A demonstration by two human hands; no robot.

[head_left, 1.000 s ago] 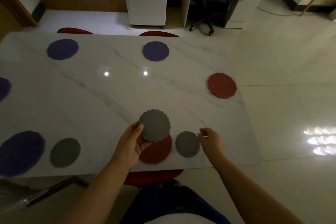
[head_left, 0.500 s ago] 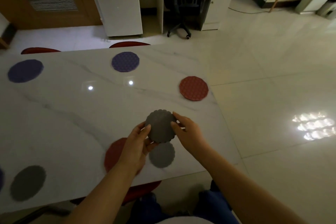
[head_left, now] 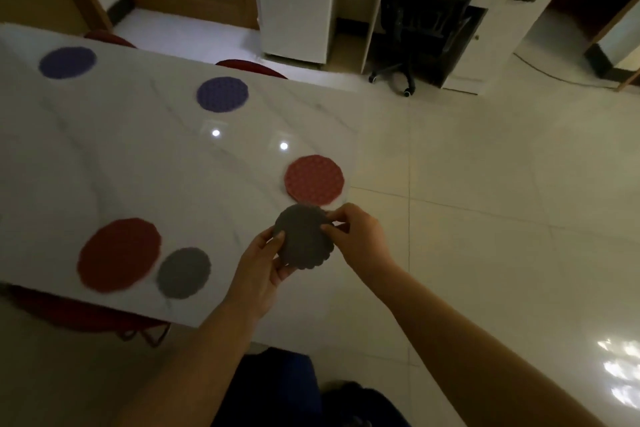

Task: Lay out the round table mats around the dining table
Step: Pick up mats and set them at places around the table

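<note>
A small grey scalloped mat (head_left: 304,238) is held above the right end of the white marble table (head_left: 104,166). My left hand (head_left: 263,265) pinches its left edge and my right hand (head_left: 360,236) pinches its right edge. Just beyond it a light red mat (head_left: 313,178) lies flat near the table's right edge. Near the front edge lie a large dark red mat (head_left: 119,255) and a small grey mat (head_left: 183,272), side by side. Two purple mats (head_left: 222,94) (head_left: 67,62) lie along the far edge.
Red chair seats show at the far side (head_left: 251,65) and under the front edge (head_left: 86,315). A white fridge (head_left: 294,7), a black office chair (head_left: 433,21) and a white desk (head_left: 512,10) stand beyond. Glossy tiled floor (head_left: 485,201) spreads to the right.
The view has swung and shifted right along the table. Both hands carried the grey mat toward the table's right end, close to the light red mat. The right hand joined the grip.
</note>
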